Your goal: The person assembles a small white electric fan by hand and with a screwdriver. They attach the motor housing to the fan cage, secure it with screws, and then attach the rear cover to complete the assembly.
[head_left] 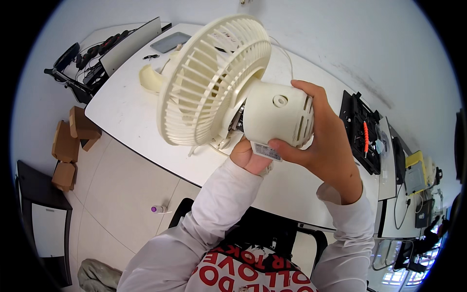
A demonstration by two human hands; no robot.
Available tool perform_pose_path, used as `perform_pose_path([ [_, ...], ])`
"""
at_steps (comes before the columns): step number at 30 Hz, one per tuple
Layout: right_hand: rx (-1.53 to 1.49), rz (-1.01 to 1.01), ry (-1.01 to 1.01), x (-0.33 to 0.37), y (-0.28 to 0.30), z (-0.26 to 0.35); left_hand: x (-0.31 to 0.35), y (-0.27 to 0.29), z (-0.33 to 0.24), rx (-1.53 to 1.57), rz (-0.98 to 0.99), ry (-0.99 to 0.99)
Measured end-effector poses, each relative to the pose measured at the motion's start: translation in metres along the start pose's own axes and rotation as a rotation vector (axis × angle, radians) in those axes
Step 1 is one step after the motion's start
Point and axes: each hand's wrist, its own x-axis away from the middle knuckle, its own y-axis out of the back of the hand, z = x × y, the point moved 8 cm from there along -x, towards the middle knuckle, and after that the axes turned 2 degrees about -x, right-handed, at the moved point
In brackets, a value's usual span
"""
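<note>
A cream electric fan point(214, 82) is held up over the white table, its slatted cage facing left. The rounded motor cover point(272, 114) is at the fan's back, and a gap between it and the cage shows metal motor parts. My right hand point(331, 138) grips the rear of this cover, thumb below and fingers over the top. Beneath the cover, my left hand point(248, 156) is closed around the fan's underside, next to a printed label plate point(266, 151). Most of the left fingers are hidden behind the fan.
Behind the cage, cream curved plastic pieces point(151, 78) lie on the white table point(124, 104) near a grey tray point(170, 42). A black open case point(360, 131) with an orange coiled item stands right. Cardboard boxes point(65, 146) and a purple-capped bottle point(158, 209) are on the floor.
</note>
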Motion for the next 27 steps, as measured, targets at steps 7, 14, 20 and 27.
perform_pose_path([
  [7,-0.161,0.027,0.052,-0.003,-0.007,-0.012,0.007,0.0,-0.008,-0.002,-0.027,-0.022],
  [14,0.124,-0.013,0.201,-0.01,0.004,0.003,0.005,0.008,0.004,0.061,-0.06,0.074],
  [20,0.227,0.092,0.026,-0.023,0.003,-0.02,0.005,0.02,0.022,-0.032,-0.188,0.181],
  [27,-0.049,0.126,-0.163,-0.012,-0.002,-0.082,0.015,0.027,0.026,-0.084,-0.308,0.24],
])
